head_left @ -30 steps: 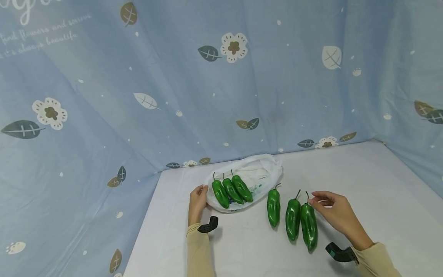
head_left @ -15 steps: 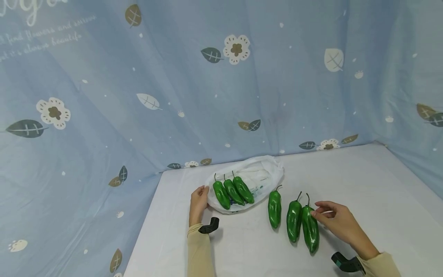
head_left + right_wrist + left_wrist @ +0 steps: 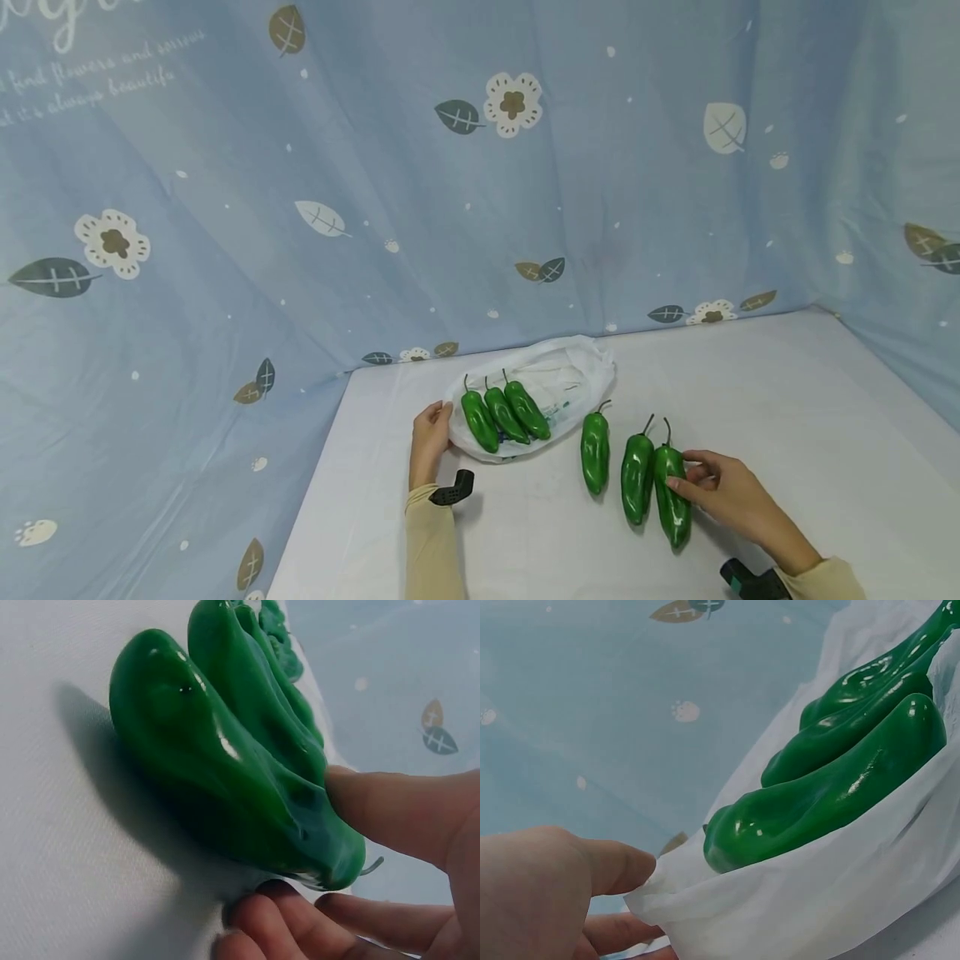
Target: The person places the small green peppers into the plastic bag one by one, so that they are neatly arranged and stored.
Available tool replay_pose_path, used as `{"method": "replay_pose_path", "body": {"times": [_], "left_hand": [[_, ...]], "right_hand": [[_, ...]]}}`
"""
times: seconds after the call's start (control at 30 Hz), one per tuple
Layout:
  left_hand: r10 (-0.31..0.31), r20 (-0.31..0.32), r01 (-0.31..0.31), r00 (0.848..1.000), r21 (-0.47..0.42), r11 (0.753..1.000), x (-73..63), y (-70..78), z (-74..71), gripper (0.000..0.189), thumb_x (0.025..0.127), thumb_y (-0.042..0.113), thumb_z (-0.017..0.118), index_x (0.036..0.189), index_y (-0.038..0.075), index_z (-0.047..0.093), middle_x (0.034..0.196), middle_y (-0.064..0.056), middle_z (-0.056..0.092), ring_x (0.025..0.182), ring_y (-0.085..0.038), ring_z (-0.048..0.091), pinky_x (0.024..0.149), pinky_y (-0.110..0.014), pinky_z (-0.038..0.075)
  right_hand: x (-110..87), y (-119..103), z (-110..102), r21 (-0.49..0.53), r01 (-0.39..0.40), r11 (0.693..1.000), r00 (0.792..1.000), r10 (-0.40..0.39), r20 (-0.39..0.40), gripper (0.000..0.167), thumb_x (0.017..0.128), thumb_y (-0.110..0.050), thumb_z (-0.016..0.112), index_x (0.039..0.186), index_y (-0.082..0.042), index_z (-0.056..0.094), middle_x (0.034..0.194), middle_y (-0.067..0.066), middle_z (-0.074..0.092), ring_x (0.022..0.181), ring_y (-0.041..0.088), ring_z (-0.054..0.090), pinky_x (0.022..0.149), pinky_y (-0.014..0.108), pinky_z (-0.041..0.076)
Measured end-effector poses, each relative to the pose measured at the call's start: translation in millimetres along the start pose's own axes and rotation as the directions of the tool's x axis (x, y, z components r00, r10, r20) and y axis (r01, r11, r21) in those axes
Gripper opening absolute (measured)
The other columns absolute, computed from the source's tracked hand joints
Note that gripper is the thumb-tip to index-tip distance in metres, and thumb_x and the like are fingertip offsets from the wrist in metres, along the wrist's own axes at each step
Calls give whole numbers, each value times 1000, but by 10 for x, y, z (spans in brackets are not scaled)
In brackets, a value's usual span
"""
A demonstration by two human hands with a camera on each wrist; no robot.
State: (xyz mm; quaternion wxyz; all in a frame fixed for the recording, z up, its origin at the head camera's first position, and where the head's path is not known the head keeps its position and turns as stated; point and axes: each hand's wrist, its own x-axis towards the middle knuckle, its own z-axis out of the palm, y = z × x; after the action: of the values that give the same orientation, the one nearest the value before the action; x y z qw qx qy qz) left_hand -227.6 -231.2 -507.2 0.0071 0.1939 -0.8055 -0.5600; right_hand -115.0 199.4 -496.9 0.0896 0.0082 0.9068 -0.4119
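Note:
My left hand [image 3: 431, 439] pinches the left edge of a white plastic bag [image 3: 558, 379], its thumb [image 3: 622, 866] on top and fingers beneath. Inside the bag's open mouth lie three glossy green peppers [image 3: 480, 421], side by side with stems pointing away. My right hand [image 3: 731, 497] grips the rightmost green pepper [image 3: 672, 518] on the table near its stem end. In the right wrist view the thumb [image 3: 405, 814] presses that pepper's [image 3: 202, 772] upper side and the fingers curl at its lower side, their tips partly hidden.
A second loose green pepper [image 3: 636, 482] lies against the gripped one. A third pepper [image 3: 595, 454] lies between it and the bag. The table [image 3: 525, 533] has a white cover. A blue patterned curtain [image 3: 420, 167] stands behind and at both sides.
My right hand has slid down from beside the rightmost pepper's stem onto its upper body and closed around it. The left hand stays at the bag's edge.

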Motion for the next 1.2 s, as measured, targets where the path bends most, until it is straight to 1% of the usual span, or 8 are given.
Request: {"method": "replay_pose_path", "body": {"times": [0.17,0.33,0.53,0.67,0.77,0.87,1.0,1.2], "left_hand": [[9,-9,-9,1000,1,1000,-10,11,14,54,107,34,52,148,0,53,139,-24,63,111,-28,66,71,-25,54],[17,-16,-17,1000,-10,1000,-17,12,23,53,106,33,52,147,-2,54,138,-25,63,105,-24,66,69,-24,53],[14,0,-14,1000,-20,1000,-16,3,11,54,107,33,51,148,-2,52,140,-26,62,112,-29,66,72,-25,54],[16,8,-16,1000,-8,1000,-6,0,2,55,107,35,51,149,-1,51,142,-26,61,118,-32,65,73,-26,54],[16,10,-16,1000,-2,1000,-9,6,-3,55,107,35,51,150,-1,50,143,-25,60,120,-33,64,75,-27,55],[12,10,-12,1000,-3,1000,-10,10,-3,56,107,36,51,149,0,51,143,-25,61,120,-33,64,76,-28,55],[7,2,-7,1000,5,1000,2,4,4,56,106,36,52,149,0,52,142,-25,61,118,-32,65,75,-27,54],[13,3,-13,1000,5,1000,-2,5,5,56,106,36,52,149,-1,51,142,-25,61,117,-32,65,74,-26,54]], "right_hand": [[4,-2,8,20,-7,1000,1000,7,27,74,92,-33,78,136,20,52,100,14,75,81,15,68,60,27,55],[9,17,5,9,-18,1000,999,18,27,73,92,-33,78,135,20,53,101,14,75,83,15,69,62,27,54],[8,25,5,-9,-11,1000,1000,11,25,72,93,-35,77,135,19,55,104,15,75,87,17,69,64,27,54],[1,-26,15,-5,-3,1000,999,4,33,77,92,-37,78,136,21,52,102,15,76,86,19,71,62,27,55],[9,-61,26,5,-19,1000,999,18,43,82,90,-38,80,138,22,49,100,15,76,84,18,71,61,28,56],[18,-81,31,9,-29,1000,998,29,49,85,89,-38,81,139,22,47,100,16,75,82,17,70,61,29,57],[16,-77,32,1,-36,999,999,36,35,84,88,-37,82,139,21,48,101,17,74,81,17,70,61,29,57],[4,-48,20,0,-38,999,999,38,18,82,89,-36,81,139,20,49,104,23,73,84,22,72,61,31,57]]}}
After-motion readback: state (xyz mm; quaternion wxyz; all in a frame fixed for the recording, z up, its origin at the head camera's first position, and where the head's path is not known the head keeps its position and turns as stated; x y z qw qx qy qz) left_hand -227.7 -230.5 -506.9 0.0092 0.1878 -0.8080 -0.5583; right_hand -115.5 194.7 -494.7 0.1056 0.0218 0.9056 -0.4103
